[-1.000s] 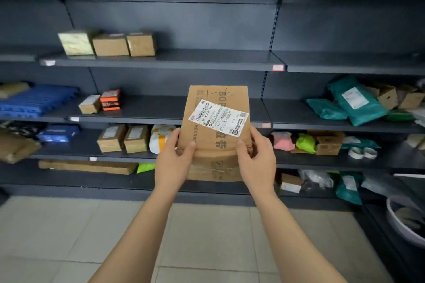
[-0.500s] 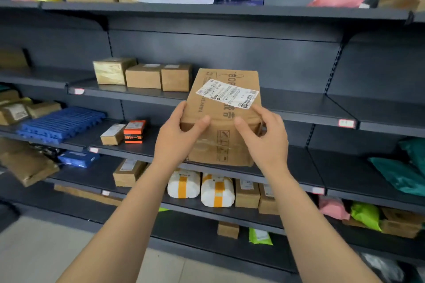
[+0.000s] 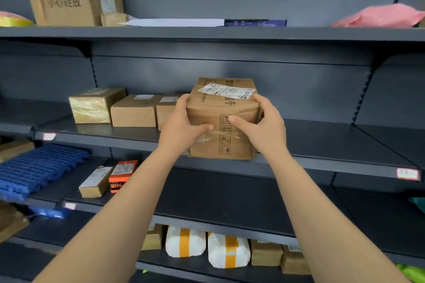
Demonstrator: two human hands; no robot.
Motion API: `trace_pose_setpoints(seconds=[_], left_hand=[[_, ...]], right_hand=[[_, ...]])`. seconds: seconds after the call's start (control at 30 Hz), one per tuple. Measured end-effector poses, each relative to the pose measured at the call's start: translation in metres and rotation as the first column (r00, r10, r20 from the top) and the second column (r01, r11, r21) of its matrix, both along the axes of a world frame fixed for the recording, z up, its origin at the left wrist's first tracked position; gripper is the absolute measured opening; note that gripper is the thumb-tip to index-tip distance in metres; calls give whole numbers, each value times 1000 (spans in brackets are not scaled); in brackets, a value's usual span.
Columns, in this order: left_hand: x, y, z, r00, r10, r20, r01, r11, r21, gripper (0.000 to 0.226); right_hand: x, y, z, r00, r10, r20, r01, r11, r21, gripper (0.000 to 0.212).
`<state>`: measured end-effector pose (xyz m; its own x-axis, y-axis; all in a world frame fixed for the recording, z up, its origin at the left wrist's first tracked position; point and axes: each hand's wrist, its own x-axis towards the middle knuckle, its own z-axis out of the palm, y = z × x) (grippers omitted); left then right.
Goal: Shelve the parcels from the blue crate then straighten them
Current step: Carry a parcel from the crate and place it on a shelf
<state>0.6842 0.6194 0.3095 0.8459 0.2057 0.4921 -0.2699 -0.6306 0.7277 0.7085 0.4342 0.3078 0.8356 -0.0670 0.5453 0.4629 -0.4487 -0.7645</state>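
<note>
One white printed label (image 3: 226,91) atop parcel (image 3: 232,148)

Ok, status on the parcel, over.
Both gripping: left hand, right hand on the cardboard parcel. Parcel at the shelf front edge, landing unclear. Close on its left, a small box; nothing seen right.

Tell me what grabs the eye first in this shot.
A large cardboard box with a white label fills the centre, gripped by the left hand and right hand at the front of a dark shelf. Just left of it stands a row of three smaller boxes, and a bright blue plastic grid lies one shelf down at the far left.
</note>
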Motion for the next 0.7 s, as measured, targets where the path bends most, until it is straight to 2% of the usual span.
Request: trace_pose_setpoints(seconds=[0.3, 0.4, 0.57, 0.7], left_hand=[[121, 21, -5, 995, 32, -91, -28, 999, 45, 88], [151, 27, -11, 991, 80, -108, -68, 991, 115, 86], [179, 33, -23, 978, 153, -140, -114, 960, 256, 82], [187, 41, -27, 978, 190, -90, -143, 914, 379, 78]], right_hand=[[131, 25, -13, 997, 8, -71, -13, 997, -74, 89], [163, 30, -22, 989, 32, -144, -51, 990, -129, 97], [189, 38, -28, 990, 10, -141, -42, 974, -222, 104], [190, 46, -30, 988, -45, -151, 1, 960, -279, 112]])
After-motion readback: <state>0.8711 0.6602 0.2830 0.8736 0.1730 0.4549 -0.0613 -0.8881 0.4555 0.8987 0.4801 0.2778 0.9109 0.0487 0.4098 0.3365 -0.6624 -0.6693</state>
